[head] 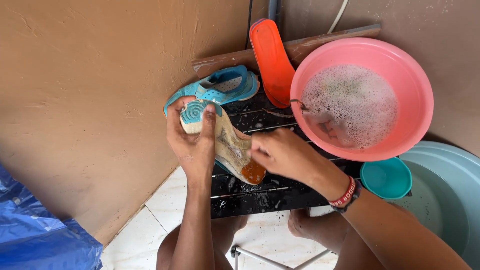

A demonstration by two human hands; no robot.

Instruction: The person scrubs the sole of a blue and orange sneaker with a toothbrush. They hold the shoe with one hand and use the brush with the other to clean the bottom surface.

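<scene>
My left hand [192, 142] grips the heel end of a shoe turned sole-up [227, 145]; the sole is cream with a teal spiral at the heel and an orange patch at the toe. My right hand [282, 152] is closed against the middle of the sole, fingers curled; whatever it holds is hidden. A second teal sandal [220, 87] lies just behind on the black wet tiled floor [260, 195]. My knees show at the bottom.
A pink basin [400, 60] of soapy water stands at the right, with an orange flip-flop [272, 60] leaning on the wall beside it. A small teal bowl [386, 177] and a large grey-blue tub [450, 200] sit lower right. Blue plastic sheet [35, 235] lower left.
</scene>
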